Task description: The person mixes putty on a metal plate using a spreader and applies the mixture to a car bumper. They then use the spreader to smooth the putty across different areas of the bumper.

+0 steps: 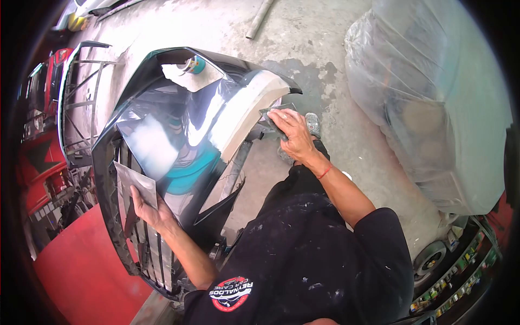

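A glossy dark car bumper (201,179) lies in front of me, with a whitish patch (245,105) at its upper right and a beige strip along that patch's edge. My right hand (294,130) is closed around a dark grey flat pad (274,123), just off the bumper's right edge. A thin grey rectangular sheet (136,181) is gripped in my left hand (150,210), its thumb across the face and the other fingers hidden behind. This sheet overlaps the slatted grille side of the bumper. Another whitish patch (151,146) shows on the glossy surface near it.
A teal-labelled can (194,65) sits on a white sheet (187,79) atop the bumper. Plastic film (403,81) covers a large object at right. A metal frame (81,103) stands at left, above a red panel (92,265). A pipe (259,20) lies on the concrete floor.
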Available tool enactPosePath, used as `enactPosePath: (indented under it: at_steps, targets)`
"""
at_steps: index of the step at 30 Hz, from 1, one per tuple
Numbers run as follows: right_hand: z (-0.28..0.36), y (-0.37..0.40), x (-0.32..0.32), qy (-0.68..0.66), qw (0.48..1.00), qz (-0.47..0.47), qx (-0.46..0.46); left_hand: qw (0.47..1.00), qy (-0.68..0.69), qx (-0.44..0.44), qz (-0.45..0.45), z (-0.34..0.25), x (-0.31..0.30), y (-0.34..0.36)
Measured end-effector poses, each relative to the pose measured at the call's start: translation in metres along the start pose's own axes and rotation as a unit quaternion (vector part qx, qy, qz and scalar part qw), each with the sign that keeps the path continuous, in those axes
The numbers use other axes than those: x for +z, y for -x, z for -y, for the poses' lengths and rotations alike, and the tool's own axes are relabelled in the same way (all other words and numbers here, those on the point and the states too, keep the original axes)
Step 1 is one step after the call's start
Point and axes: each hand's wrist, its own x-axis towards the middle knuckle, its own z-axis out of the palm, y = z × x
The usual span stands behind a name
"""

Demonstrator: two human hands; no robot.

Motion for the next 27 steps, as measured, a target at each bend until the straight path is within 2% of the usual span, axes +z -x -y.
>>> enactPosePath:
  at_steps: [4, 6, 7, 9, 12, 15, 19, 21, 23, 24, 25, 27]
  targets:
    - [-0.004, 0.001, -0.026, 0.007, 0.997, 0.068, -0.028, 1.0, -0.007, -0.002, -0.008, 0.0, -0.002, -0.002]
    - [-0.018, -0.004, -0.023, 0.014, 0.999, -0.035, 0.012, 1.0, 0.003, -0.007, 0.004, 0.0, -0.006, -0.003]
    - [-0.015, -0.006, -0.025, 0.014, 0.999, -0.035, 0.011, 1.0, 0.004, -0.006, 0.003, 0.001, -0.005, -0.002]
    - [-0.007, -0.014, -0.021, 0.117, 0.992, -0.023, -0.05, 1.0, -0.003, 0.0, -0.02, 0.0, -0.002, -0.001]
    - [-0.02, -0.001, 0.018, 0.12, 0.991, -0.033, -0.051, 1.0, -0.004, -0.006, -0.009, -0.001, 0.0, 0.0]
    - [-0.014, 0.01, 0.028, 0.117, 0.991, -0.041, -0.049, 1.0, -0.009, -0.001, -0.014, 0.0, -0.002, 0.0]
    - [-0.005, 0.021, 0.017, 0.092, 0.994, -0.022, -0.054, 1.0, -0.009, -0.003, 0.008, 0.0, -0.002, 0.0]
    - [-0.003, 0.02, 0.003, 0.088, 0.994, -0.016, -0.064, 0.999, -0.013, 0.005, -0.032, -0.001, 0.003, 0.001]
    - [-0.003, 0.014, -0.006, 0.09, 0.991, -0.1, 0.023, 1.0, -0.012, 0.0, -0.027, -0.002, 0.004, 0.002]
    - [-0.002, 0.005, -0.014, 0.061, 0.991, -0.105, 0.058, 1.0, -0.011, -0.004, -0.022, -0.001, 0.003, 0.003]
    - [-0.009, -0.002, -0.014, 0.06, 0.991, -0.104, 0.057, 1.0, -0.011, -0.003, -0.024, -0.001, 0.001, 0.003]
    - [-0.02, -0.015, -0.013, 0.039, 0.992, -0.013, 0.121, 1.0, -0.008, -0.004, -0.021, -0.001, -0.003, -0.001]
